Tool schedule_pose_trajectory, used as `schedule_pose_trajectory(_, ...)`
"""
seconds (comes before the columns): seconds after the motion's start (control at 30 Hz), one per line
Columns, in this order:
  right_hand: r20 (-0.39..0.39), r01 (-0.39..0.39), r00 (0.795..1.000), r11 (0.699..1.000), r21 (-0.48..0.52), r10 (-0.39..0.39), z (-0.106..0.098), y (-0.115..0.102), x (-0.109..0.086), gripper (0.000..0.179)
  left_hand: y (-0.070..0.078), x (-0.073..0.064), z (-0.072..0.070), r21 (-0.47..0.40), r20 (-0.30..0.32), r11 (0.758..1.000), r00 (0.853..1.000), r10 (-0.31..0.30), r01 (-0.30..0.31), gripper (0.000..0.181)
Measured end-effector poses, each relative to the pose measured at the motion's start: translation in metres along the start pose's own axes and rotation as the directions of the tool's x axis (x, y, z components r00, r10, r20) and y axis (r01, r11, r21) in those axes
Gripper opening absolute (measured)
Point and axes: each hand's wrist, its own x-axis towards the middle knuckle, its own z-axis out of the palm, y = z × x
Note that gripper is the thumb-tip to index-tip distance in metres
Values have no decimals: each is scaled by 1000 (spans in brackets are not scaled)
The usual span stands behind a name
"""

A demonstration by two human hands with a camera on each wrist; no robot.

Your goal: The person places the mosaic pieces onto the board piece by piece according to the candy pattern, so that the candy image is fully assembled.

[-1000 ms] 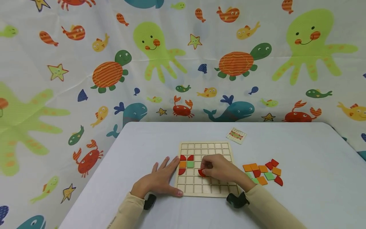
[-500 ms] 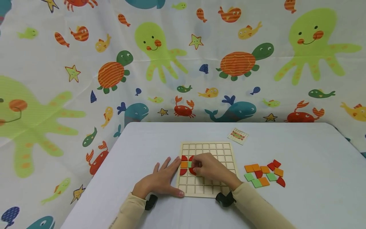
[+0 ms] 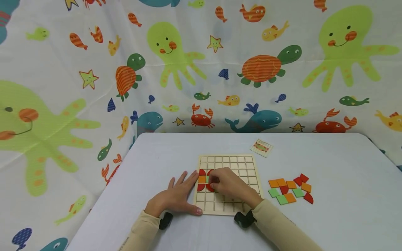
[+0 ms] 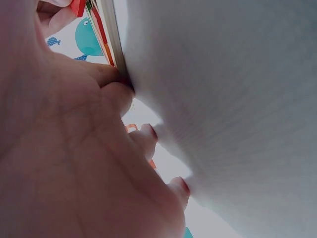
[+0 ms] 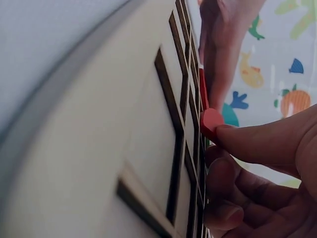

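A wooden grid board (image 3: 213, 207) lies on the table. My right hand (image 3: 233, 184) pinches a red quarter-circle tile (image 5: 213, 121) between thumb and fingers, at the second column just below a green square tile (image 3: 207, 179). The held piece sits tilted against the board in the right wrist view. In the first column stand a red quarter-circle (image 3: 202, 172), an orange square (image 3: 202, 179) and another red quarter-circle (image 3: 201, 187). My left hand (image 3: 176, 197) rests with spread fingers at the board's left edge, thumb at its near corner. Another red tile is partly hidden behind my right fingers.
Right of the board lies a loose group of several tiles: orange squares (image 3: 290, 198), green squares (image 3: 298, 192) and red quarter-circles (image 3: 309, 198). A small pattern card (image 3: 261, 147) sits beyond the board's far right corner. A sea-animal curtain (image 3: 188, 62) hangs behind the white table (image 3: 339, 167).
My right hand has carried the red quarter-circle leftward from the third column to the second, below the green square, and lingers there. My left hand stays put; the head view has turned slightly.
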Motion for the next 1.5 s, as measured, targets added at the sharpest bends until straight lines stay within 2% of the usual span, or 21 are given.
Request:
schedule_pose_trajectory(0.5,-25,-44,999,999,-25,43,-4,1,-8,17,6,8,-2,28,8,1000,1000,15,-15,127)
schedule_pose_trajectory(0.7,-50,-28,998,999,-18,27,-13,4,-14,14,9,8,0,26,11,1000,1000,5,-5,127)
schedule_pose_trajectory(0.9,-122,-59,991,998,-23,56,-40,10,-29,11,10,9,1,21,16,1000,1000,4,-5,127)
schedule_pose_trajectory(1.13,-197,-97,976,995,-19,91,-89,25,-62,5,7,8,0,18,18,1000,1000,-8,7,127)
schedule_pose_trajectory(1.33,-288,-208,940,977,-50,185,-122,39,-91,4,5,5,0,21,15,1000,1000,-21,20,128)
schedule_pose_trajectory(1.5,-292,-293,918,955,-40,269,-140,49,-102,10,2,2,2,15,-5,1000,1000,-28,28,128)
